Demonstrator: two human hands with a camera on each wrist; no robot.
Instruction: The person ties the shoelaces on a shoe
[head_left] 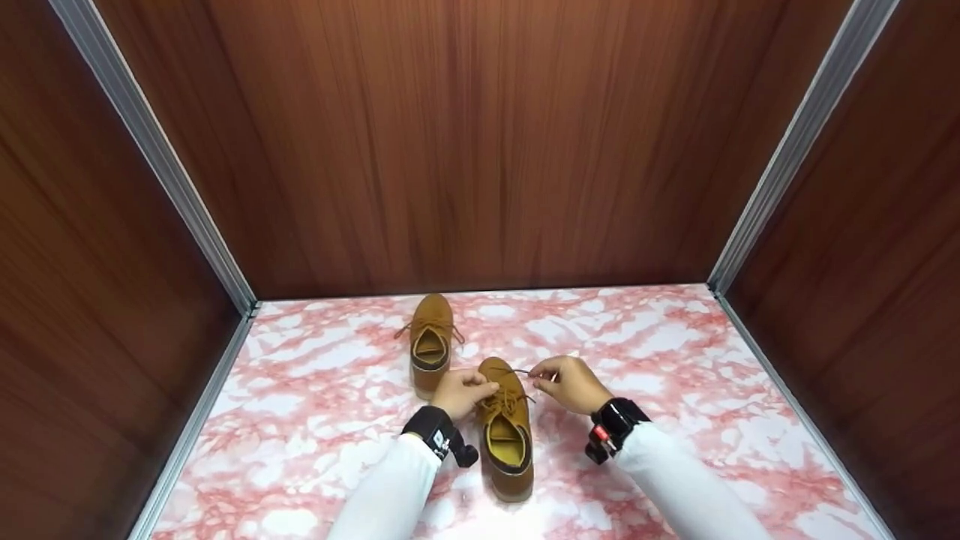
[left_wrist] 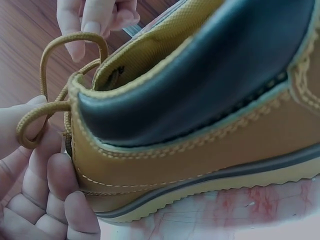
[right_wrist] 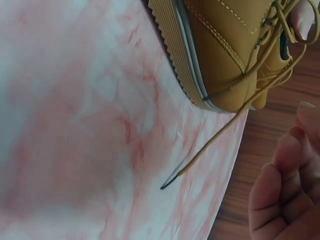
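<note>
A tan lace-up shoe [head_left: 507, 439] with a dark padded collar stands on the marbled surface, toe pointing away from me. At its laces, my left hand [head_left: 459, 391] pinches a looped brown shoelace [left_wrist: 37, 112] between thumb and index finger, its other fingers curled beside the shoe's front. My right hand [head_left: 570, 384], to the right of the toe, pinches a strand of the lace between thumb and forefinger. In the right wrist view, curled fingers [right_wrist: 285, 175] show, but the pinch is out of frame. One loose lace end [right_wrist: 172, 181] with a dark tip hangs beside the shoe.
A matching tan shoe [head_left: 433, 330] stands farther back to the left, its laces spread to both sides. The red-and-white marbled surface [head_left: 315, 450] is bounded by brown wood-grain panels [head_left: 480, 150] behind and at both sides, with metal strips [head_left: 802, 112] at the corners.
</note>
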